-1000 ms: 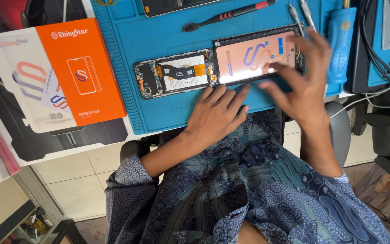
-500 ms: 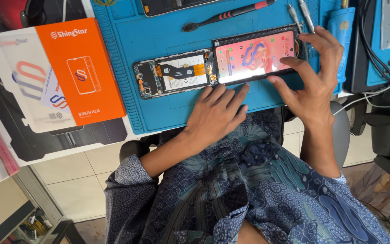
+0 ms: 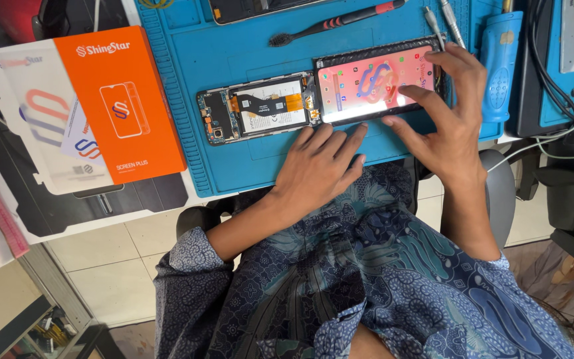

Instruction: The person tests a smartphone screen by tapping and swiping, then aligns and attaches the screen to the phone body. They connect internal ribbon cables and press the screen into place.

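Blue matting (image 3: 234,159) covers your counter, and its top edge is cut off, along with a second phone (image 3: 254,8) up there. Your right hand (image 3: 450,116) lies spread over the lit screen (image 3: 367,83), fingers open, gripping nothing and hiding its right end. Your left hand (image 3: 320,166) rests flat and open just below the opened phone (image 3: 257,108). A brush (image 3: 333,21) lies above them, an orange box (image 3: 117,100) to the left, pale floor tiles underneath.
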